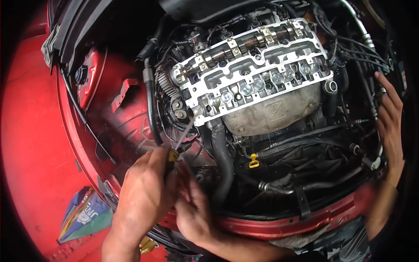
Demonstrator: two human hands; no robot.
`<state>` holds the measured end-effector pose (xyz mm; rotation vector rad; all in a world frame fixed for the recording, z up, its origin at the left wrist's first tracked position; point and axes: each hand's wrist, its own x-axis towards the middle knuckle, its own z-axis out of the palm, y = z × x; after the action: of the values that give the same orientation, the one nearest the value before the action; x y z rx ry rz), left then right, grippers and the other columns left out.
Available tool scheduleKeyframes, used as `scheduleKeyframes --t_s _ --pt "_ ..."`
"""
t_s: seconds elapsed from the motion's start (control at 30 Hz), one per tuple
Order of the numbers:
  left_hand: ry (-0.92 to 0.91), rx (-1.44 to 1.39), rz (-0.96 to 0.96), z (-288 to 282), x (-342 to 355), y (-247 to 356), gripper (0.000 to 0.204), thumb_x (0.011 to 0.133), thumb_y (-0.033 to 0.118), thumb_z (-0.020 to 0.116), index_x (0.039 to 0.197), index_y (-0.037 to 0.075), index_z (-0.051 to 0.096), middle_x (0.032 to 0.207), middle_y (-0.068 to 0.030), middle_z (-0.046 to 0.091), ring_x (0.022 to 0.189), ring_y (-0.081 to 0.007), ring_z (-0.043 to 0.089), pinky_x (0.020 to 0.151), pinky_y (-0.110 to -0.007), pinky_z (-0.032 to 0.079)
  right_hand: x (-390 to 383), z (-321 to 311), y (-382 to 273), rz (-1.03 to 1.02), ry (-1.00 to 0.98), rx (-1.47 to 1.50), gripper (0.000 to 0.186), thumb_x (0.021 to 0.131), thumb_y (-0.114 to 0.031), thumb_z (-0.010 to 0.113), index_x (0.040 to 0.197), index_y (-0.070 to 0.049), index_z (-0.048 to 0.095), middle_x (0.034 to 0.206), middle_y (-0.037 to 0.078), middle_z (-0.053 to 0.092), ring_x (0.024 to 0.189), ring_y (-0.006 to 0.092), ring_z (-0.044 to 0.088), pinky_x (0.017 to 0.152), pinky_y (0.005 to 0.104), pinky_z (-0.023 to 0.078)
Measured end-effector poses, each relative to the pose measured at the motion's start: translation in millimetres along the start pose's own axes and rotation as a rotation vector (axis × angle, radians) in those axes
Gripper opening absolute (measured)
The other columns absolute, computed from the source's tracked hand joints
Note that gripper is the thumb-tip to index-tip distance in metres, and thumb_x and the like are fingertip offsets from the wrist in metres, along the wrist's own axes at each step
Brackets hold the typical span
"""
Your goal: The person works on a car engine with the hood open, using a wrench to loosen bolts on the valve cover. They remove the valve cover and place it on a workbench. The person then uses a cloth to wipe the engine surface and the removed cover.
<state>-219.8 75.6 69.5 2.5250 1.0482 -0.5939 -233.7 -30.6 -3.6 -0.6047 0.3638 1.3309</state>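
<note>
My left hand [146, 185] is closed around the yellow and black handle [173, 156] of a screwdriver. The screwdriver's thin metal shaft [185, 134] slants up to the near left corner of an engine's cylinder head [262, 94]; its tip is hard to make out. Just right of and below it is my right hand [192, 209], its blurred fingers curled against the lower handle, partly hidden behind my left hand. The cylinder head lies uncovered, with a camshaft [251, 43] along its far side and a row of round metal valve lifters [246, 89] along the near side.
Another person's hand [390, 115] rests at the right edge of the engine bay, by the hoses. A thick black hose [222, 161] runs beside my hands. A yellow dipstick handle [253, 161] stands before the heat shield [275, 111]. A red fender [30, 153] borders the left.
</note>
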Motion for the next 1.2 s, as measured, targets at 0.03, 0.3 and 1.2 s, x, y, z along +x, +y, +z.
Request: scheduleKeyframes --t_s 0.03,0.3,1.2 --pt "-0.005 0.047 0.014 1.0 3.7 9.8 0.045 0.086 0.003 0.066 0.130 -0.003 0.060 0.102 -0.0250 0.068 0.093 -0.0472 0.067 0.078 -0.049 0.053 -4.5 -1.0 -1.7 -0.035 0.038 0.140 0.077 0.096 0.001 0.048 0.163 0.000 0.010 0.164 0.019 0.028 0.152 0.0254 0.030 0.124 0.0376 0.026" --pt "0.111 0.493 0.162 9.1 28.0 53.2 0.038 0.085 0.008 0.069 0.122 0.001 0.069 0.084 -0.0131 0.065 0.074 -0.0316 0.065 0.063 -0.042 0.053 -10.4 -28.7 -114.9 -0.171 -0.124 -0.598 0.055 0.100 -0.020 0.059 0.133 0.002 0.021 0.127 0.014 0.033 0.120 0.0228 0.034 0.120 0.0362 0.031" --pt "-0.029 0.777 0.287 23.0 41.9 79.8 0.055 0.073 0.020 0.069 0.121 -0.005 0.064 0.089 -0.0144 0.065 0.077 -0.0274 0.068 0.054 -0.037 0.056 -33.2 -66.0 -144.6 -0.340 -0.060 -0.674 0.033 0.094 -0.022 0.060 0.096 -0.003 0.033 0.096 0.010 0.037 0.093 0.0194 0.039 0.118 0.0371 0.036"
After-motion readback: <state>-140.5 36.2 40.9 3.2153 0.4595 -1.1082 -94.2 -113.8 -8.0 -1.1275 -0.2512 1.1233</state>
